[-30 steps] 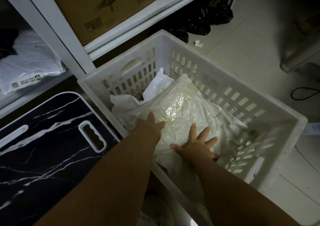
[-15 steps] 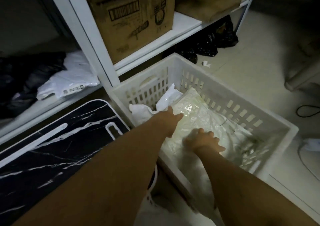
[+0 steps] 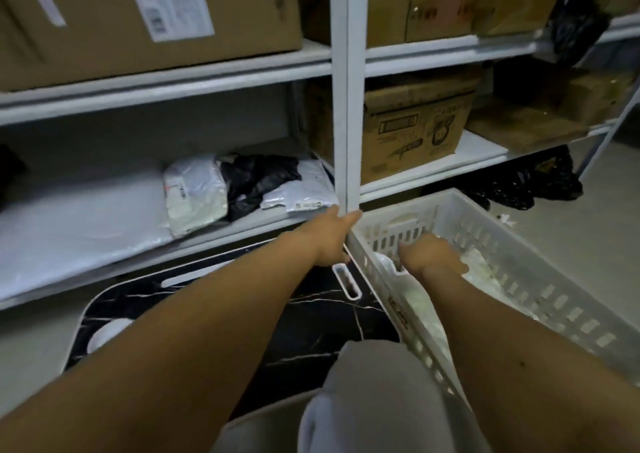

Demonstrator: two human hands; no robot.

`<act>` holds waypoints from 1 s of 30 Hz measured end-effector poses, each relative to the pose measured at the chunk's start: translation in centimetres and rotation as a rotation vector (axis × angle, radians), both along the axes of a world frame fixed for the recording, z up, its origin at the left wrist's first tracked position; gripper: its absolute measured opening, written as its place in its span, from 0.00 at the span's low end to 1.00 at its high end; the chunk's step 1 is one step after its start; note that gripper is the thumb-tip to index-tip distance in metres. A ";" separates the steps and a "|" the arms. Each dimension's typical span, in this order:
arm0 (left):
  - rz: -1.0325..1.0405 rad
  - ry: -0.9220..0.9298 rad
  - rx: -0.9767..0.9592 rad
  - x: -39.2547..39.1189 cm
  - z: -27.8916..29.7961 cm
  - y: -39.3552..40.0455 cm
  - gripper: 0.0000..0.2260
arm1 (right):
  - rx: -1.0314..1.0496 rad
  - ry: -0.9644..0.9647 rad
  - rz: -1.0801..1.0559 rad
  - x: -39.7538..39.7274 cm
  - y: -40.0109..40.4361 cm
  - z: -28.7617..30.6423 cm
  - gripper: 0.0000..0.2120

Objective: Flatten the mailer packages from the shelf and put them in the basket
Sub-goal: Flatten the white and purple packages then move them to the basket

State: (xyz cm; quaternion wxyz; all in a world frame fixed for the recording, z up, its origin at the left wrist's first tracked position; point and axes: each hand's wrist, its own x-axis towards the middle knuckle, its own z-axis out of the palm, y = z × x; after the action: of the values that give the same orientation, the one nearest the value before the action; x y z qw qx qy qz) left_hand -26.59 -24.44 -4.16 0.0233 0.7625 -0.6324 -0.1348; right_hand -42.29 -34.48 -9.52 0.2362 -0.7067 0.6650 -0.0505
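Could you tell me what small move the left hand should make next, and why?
Probably reach the left hand on to the white mailer at the shelf edge and grip it: the hand holds nothing, and mailers remain there while the basket already holds some.

cardboard box (image 3: 412, 133): barcode, print blurred | mailer (image 3: 301, 192): label illegible | readable text: 0

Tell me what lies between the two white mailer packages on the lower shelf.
In the head view, a crumpled black plastic bag lies between the left white mailer package and the right white mailer package.
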 end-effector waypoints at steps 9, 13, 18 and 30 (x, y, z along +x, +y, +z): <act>0.361 0.045 -0.060 10.1 2.2 13.3 0.40 | -0.184 -0.054 0.404 13.7 9.0 4.8 0.24; 0.536 0.105 -0.102 13.9 0.9 18.1 0.39 | -0.207 -0.027 0.583 19.0 12.8 4.1 0.21; 0.731 0.145 -0.139 18.0 -2.6 21.3 0.36 | -0.189 -0.009 0.752 24.3 15.5 1.6 0.15; 0.957 0.223 -0.148 27.1 -7.4 24.0 0.29 | 0.150 -0.438 0.672 37.5 19.3 -2.3 0.16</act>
State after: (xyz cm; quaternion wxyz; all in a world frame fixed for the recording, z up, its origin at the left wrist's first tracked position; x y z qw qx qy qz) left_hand 0.46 -0.46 -11.59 0.2040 0.9445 -0.2131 -0.1444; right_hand -4.80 -15.15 -11.80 0.4264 -0.8380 0.3329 -0.0713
